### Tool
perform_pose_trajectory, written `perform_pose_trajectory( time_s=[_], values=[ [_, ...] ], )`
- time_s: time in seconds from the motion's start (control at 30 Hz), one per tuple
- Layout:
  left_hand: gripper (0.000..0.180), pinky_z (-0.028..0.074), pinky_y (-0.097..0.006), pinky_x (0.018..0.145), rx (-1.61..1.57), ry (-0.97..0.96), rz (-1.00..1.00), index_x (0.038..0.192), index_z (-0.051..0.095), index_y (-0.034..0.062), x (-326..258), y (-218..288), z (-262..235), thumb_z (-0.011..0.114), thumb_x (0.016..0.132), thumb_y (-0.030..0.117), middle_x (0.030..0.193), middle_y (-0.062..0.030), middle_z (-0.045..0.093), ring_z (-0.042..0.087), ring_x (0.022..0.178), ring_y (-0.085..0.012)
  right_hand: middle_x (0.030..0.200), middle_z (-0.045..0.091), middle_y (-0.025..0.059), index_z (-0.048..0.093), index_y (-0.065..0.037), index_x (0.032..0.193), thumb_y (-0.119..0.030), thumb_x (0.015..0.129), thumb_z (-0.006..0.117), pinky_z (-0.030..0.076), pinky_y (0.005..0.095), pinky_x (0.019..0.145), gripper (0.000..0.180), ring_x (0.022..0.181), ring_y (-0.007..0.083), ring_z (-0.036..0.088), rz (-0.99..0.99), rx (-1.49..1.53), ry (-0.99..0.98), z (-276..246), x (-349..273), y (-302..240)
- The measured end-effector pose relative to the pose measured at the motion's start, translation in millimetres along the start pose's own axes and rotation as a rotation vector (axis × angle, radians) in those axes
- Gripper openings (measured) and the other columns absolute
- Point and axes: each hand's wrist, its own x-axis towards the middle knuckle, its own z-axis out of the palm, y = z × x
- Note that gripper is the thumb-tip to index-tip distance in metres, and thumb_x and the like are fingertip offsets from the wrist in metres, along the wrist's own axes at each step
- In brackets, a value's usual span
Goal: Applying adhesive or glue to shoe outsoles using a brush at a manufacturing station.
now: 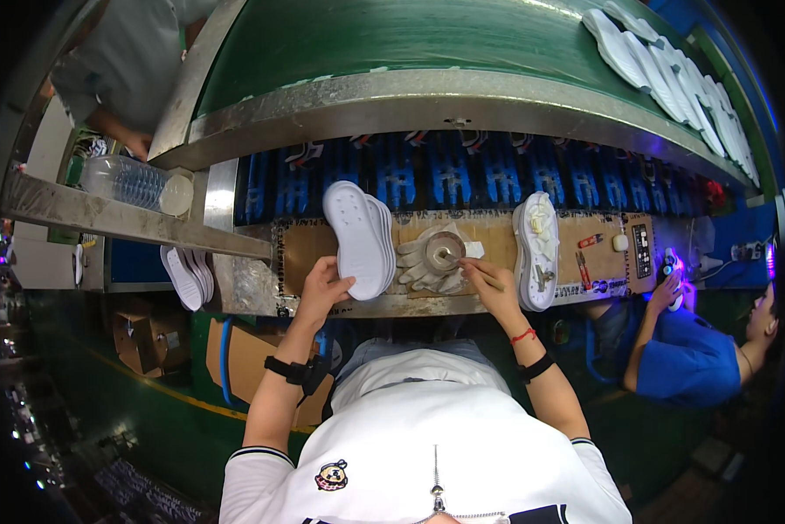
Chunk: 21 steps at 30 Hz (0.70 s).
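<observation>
Left hand: at the front edge of the counter, we pinch a stack of white soles, thumb on the nearest face, other fingers curled at its left side; the stack reaches from these fingers toward the back edge.
Right hand: our right hand has its fingers pressed together, pinching a thin tool, whose tip points left into the bowl.
Metal bowl: midway along the counter, the bowl sits among pale gloves; what else it holds we cannot tell.
Single sole: toward the counter's right end, this white sole cradles crumpled pale material at its far end and a small metal piece nearer us.
Plastic bottle: past the counter's back left corner, a clear bottle lies sideways, contents unclear.
Green belt: beyond the back edge, the belt carries more white soles on its right.
</observation>
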Motion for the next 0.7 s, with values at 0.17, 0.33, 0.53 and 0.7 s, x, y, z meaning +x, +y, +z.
perform_pose_trajectory(
  time_s=[0.17, 0.33, 0.53, 0.7],
  values=[
    [0.042, 0.053, -0.025, 0.072, -0.125, -0.128, 0.107, 0.121, 0.045, 0.0002, -20, 22, 22, 0.060, 0.082, -0.002, 0.108, -0.0112, 0.060, 0.062, 0.092, -0.0147, 0.084, 0.067, 0.0158, 0.067, -0.002, 0.098, -0.014, 0.084, 0.056, 0.048, 0.0282, 0.070, 0.022, 0.077, 0.0205, 0.064, -0.100, -0.079, 0.050, -9, -4, -15],
    [0.039, 0.054, -0.026, 0.072, -0.107, -0.114, 0.208, 0.119, 0.045, -0.0035, -28, 51, 47, 0.058, 0.082, -0.005, 0.108, -0.0125, 0.060, 0.062, 0.089, -0.0147, 0.082, 0.068, 0.0109, 0.066, 0.001, 0.099, -0.011, 0.087, 0.053, 0.047, 0.0268, 0.071, 0.022, 0.077, 0.0176, 0.063, -0.023, 0.163, 0.036, -21, -17, -34],
    [0.036, 0.052, -0.026, 0.077, -0.130, -0.039, 0.377, 0.117, 0.047, -0.0074, -40, 73, 68, 0.056, 0.082, -0.007, 0.106, -0.0144, 0.061, 0.062, 0.090, -0.0155, 0.077, 0.068, 0.0109, 0.066, 0.004, 0.096, -0.006, 0.087, 0.052, 0.045, 0.0253, 0.066, 0.020, 0.072, 0.0149, 0.061, -0.240, 0.179, 0.026, -48, -47, -109],
    [0.037, 0.051, -0.026, 0.080, -0.033, -0.012, 0.457, 0.117, 0.048, -0.0086, -47, 82, 78, 0.057, 0.082, -0.006, 0.103, -0.0144, 0.062, 0.062, 0.092, -0.0156, 0.074, 0.068, 0.0097, 0.067, 0.003, 0.091, -0.006, 0.084, 0.054, 0.044, 0.0285, 0.064, 0.018, 0.065, 0.0175, 0.060, -0.430, 0.146, -0.090, -39, -47, -131]
  ],
)
